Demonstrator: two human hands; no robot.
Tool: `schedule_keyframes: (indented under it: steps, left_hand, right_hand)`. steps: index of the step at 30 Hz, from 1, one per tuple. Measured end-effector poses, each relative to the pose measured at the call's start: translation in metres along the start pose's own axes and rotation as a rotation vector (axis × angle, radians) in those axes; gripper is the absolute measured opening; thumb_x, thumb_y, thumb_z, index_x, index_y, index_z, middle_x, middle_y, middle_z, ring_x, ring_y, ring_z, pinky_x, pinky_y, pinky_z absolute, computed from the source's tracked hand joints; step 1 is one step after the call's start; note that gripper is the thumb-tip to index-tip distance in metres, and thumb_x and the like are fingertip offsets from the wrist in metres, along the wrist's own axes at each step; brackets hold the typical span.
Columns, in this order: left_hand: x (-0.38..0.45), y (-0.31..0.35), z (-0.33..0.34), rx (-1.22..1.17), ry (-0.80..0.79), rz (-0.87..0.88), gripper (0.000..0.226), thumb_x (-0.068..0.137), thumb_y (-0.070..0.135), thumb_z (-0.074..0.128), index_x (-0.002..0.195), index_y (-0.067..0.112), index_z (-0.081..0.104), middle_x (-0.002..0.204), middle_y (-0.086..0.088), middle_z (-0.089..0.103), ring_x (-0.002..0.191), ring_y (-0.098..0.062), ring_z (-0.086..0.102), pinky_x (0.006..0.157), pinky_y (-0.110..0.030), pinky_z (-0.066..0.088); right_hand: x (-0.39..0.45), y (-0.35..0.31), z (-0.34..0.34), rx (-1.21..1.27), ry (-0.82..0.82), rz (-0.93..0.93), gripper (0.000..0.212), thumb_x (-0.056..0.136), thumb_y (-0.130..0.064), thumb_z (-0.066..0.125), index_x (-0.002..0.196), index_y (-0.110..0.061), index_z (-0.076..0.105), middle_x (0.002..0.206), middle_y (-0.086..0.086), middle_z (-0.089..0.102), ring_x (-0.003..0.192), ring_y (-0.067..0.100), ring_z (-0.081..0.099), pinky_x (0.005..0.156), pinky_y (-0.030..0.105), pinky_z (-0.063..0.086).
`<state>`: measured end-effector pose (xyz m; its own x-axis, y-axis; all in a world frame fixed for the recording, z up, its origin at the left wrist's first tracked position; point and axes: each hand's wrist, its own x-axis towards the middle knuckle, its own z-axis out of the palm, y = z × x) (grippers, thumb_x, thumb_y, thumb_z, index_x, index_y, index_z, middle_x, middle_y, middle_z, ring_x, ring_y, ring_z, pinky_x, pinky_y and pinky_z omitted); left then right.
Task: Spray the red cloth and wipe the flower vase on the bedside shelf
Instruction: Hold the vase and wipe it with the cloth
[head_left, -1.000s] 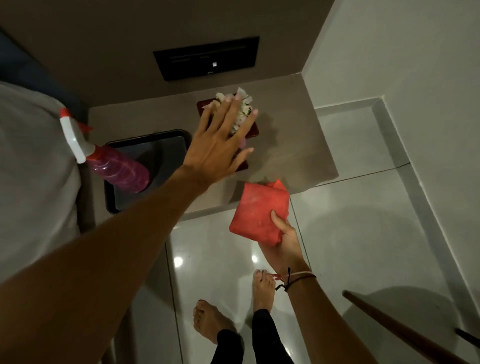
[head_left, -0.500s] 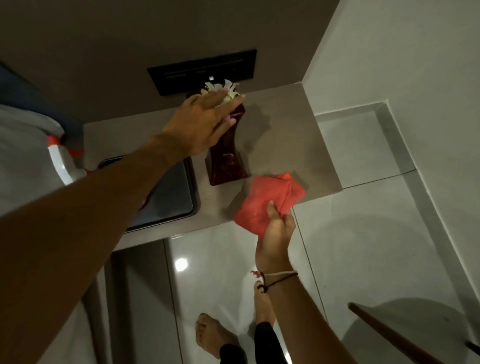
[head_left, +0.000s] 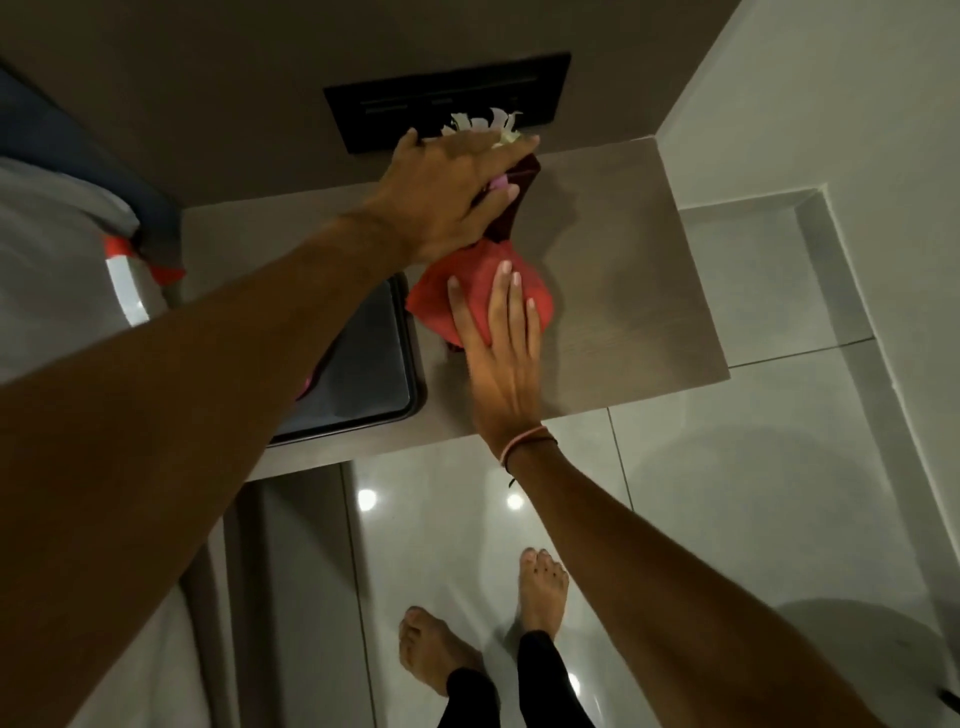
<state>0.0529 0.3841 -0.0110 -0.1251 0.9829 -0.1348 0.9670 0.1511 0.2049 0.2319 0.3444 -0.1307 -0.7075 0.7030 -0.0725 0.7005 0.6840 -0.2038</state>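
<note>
The dark red flower vase (head_left: 521, 200) stands on the bedside shelf (head_left: 623, 291), white flowers (head_left: 485, 124) poking out at its top. My left hand (head_left: 447, 195) grips the vase's upper part from the left. My right hand (head_left: 498, 343) presses the red cloth (head_left: 467, 291) flat against the vase's lower body, which the cloth hides. The spray bottle (head_left: 127, 283) lies at the far left, mostly hidden behind my left arm; only its white and red head shows.
A dark tray (head_left: 363, 374) sits on the shelf left of the vase. A black wall panel (head_left: 447, 96) is behind the flowers. Bedding (head_left: 47, 249) lies at the left. Glossy floor tiles (head_left: 727, 493) and my bare feet are below.
My right hand has carried the red cloth up from the shelf's front edge onto the vase's lower body. My left hand has settled around the vase's top.
</note>
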Motion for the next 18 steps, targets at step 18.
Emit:
schedule_keyframes:
  steps: [18]
  left_hand:
    - [-0.009, 0.006, 0.005, 0.027, 0.004, 0.018, 0.057, 0.106, 0.043, 0.031, 0.161, 0.029, 0.021, 0.168, -0.013, 0.029, 0.157, -0.031, 0.024, 0.119, -0.072, 0.022]
  right_hand:
    - [-0.081, 0.008, 0.004, 0.576, 0.328, 0.178, 0.054, 0.098, -0.011, 0.044, 0.152, -0.006, 0.04, 0.159, 0.016, 0.039, 0.143, 0.036, 0.044, 0.102, 0.052, 0.054]
